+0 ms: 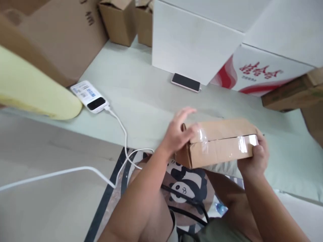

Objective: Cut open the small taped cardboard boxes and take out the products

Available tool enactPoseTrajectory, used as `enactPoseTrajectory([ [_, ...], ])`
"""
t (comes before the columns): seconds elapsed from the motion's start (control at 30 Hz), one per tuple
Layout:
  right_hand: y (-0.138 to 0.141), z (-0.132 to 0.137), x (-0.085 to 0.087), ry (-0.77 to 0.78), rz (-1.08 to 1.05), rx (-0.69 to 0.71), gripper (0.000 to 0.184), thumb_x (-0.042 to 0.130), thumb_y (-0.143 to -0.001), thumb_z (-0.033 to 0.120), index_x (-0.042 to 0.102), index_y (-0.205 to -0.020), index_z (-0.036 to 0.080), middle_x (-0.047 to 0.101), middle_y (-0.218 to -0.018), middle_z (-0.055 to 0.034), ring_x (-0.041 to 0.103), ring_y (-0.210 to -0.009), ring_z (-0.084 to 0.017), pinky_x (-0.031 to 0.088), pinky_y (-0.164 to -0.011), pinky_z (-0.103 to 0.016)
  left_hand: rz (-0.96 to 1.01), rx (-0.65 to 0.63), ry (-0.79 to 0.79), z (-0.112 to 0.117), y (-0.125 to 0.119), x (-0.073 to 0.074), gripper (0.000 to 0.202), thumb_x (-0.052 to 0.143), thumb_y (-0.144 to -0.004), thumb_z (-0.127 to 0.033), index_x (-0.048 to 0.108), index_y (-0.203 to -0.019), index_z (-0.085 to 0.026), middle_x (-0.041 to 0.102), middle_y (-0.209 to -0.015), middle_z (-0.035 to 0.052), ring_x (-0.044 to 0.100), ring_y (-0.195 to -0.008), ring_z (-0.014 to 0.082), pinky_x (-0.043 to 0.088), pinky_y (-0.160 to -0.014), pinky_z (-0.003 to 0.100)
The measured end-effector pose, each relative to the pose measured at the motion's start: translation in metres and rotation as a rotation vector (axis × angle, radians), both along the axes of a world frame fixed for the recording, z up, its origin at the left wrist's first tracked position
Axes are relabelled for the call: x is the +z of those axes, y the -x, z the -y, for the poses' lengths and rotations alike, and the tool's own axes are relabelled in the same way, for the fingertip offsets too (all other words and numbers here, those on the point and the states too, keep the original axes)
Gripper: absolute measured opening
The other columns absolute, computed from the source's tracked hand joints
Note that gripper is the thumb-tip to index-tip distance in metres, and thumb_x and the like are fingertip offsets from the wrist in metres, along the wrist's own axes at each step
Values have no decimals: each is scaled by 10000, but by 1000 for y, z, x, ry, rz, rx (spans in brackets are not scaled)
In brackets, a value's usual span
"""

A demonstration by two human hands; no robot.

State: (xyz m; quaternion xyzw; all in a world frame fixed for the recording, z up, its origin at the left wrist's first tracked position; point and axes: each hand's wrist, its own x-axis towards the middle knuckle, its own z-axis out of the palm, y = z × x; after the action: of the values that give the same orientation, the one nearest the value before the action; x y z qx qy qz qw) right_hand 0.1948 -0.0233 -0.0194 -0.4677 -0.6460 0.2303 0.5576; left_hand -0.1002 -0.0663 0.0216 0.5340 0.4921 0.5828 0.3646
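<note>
A small flat cardboard box (222, 144) sealed with clear tape sits at the near edge of a pale green table (141, 97). My left hand (178, 132) lies against the box's left end, fingers stretched out over the top and the taped corner. My right hand (254, 156) grips the box's right end, fingers curled around the taped edge. Below the box, a panda-print fabric (186, 183) shows on my lap.
A white power bank (89, 96) with a white cable (121, 131) lies on the left. A phone (186, 82) rests against large white boxes (196, 37). Brown cartons (63, 37) stand behind, and a yellow foam piece (32, 90) is at far left.
</note>
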Motion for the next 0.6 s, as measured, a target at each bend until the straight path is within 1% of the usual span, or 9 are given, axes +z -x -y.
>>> enactPoseTrajectory([
  [0.03,-5,2,-3,-13,-96,-43,369,465,-927,502,694,-1116,284,674,-1140,-45,641,-1248,-334,473,-1084,-568,36,-128,58,-4,-12,0,369,616,-879,-487,694,-1135,-232,701,-1346,110,622,-1279,309,488,-1090,466],
  [0.07,-9,3,-5,-10,-173,-65,348,503,-916,490,707,-1084,264,679,-1056,-48,679,-1145,-312,519,-1007,-523,65,-199,91,-8,-23,-1,335,626,-861,-449,708,-1101,-229,723,-1303,105,643,-1244,303,489,-1085,459],
  [0.1,-13,5,-6,-1,-244,-88,339,538,-904,484,720,-1071,252,683,-1015,-49,694,-1067,-291,542,-942,-482,90,-224,103,-12,-33,-1,308,632,-841,-411,716,-1074,-227,739,-1262,99,654,-1218,297,484,-1087,454],
  [0.13,-15,6,-6,14,-298,-99,348,567,-894,484,731,-1085,244,691,-1021,-53,694,-1034,-277,548,-908,-458,115,-217,103,-16,-41,-2,290,632,-824,-384,720,-1050,-225,746,-1231,95,656,-1206,294,476,-1091,450],
  [0.2,-16,10,-3,31,-366,-114,380,610,-877,495,746,-1128,243,709,-1086,-58,685,-1039,-268,546,-915,-454,190,-168,103,-24,-53,-1,260,624,-803,-372,727,-985,-217,750,-1170,92,662,-1172,288,487,-1060,434],
  [0.3,-15,12,3,1,-335,-152,392,583,-908,515,741,-1151,249,705,-1154,-64,671,-1101,-287,539,-973,-517,317,-100,140,-40,-66,3,258,618,-769,-408,729,-880,-202,744,-1010,86,683,-984,259,540,-869,383],
  [0.4,-17,10,7,-33,-260,-171,392,557,-934,510,721,-1178,249,689,-1219,-79,653,-1189,-320,511,-1040,-578,340,-63,181,-57,-76,8,253,627,-723,-414,724,-813,-198,710,-868,67,641,-787,217,513,-700,340],
  [0.47,-21,9,8,-43,-238,-182,392,539,-947,504,706,-1202,257,685,-1231,-82,645,-1219,-328,498,-1066,-594,335,-56,189,-67,-83,9,242,631,-692,-412,716,-774,-201,696,-831,63,626,-756,210,503,-675,333],
  [0.6,-32,7,13,-49,-192,-160,389,515,-964,516,680,-1205,258,682,-1203,-90,642,-1219,-320,508,-1062,-588,349,-76,161,-81,-91,7,234,657,-649,-423,694,-718,-202,688,-824,68,639,-785,213,518,-696,328],
])
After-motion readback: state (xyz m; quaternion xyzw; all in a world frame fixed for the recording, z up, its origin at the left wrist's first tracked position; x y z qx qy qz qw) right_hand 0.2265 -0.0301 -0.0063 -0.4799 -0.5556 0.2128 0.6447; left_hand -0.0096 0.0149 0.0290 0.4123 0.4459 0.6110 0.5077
